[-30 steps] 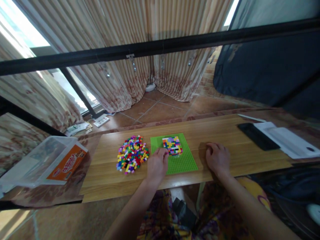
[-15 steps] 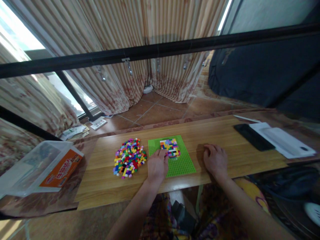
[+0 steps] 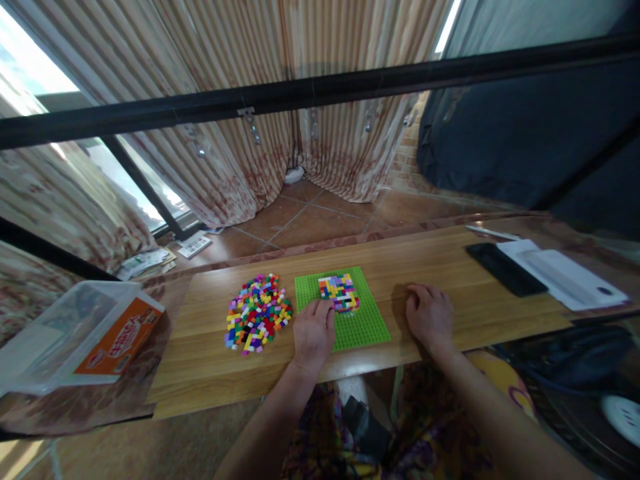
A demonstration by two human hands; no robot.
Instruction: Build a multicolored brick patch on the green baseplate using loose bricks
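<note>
A green studded baseplate [image 3: 363, 327] lies on the wooden board, with a block of small multicoloured bricks [image 3: 341, 291] built on its upper part. My left hand [image 3: 314, 331] is over the plate's left side, its fingertips pinched together at the lower left edge of the built bricks. Whatever sits between those fingertips is hidden. To the left of that hand spreads a pile of loose coloured bricks [image 3: 257, 313]. My right hand [image 3: 431, 315] rests on the board right of the plate, fingers curled in; nothing shows in it.
The wooden board [image 3: 200, 373] spans the width before me. A clear plastic box [image 3: 65, 333] with an orange label stands at its left. At the right end lie a black phone-like slab [image 3: 505, 268] and a white object [image 3: 575, 277]. A dark bar [image 3: 320, 87] crosses beyond.
The view has shifted slightly. My left hand stays at the lower left of the built bricks with its fingers pinched, and my right hand keeps its place.
</note>
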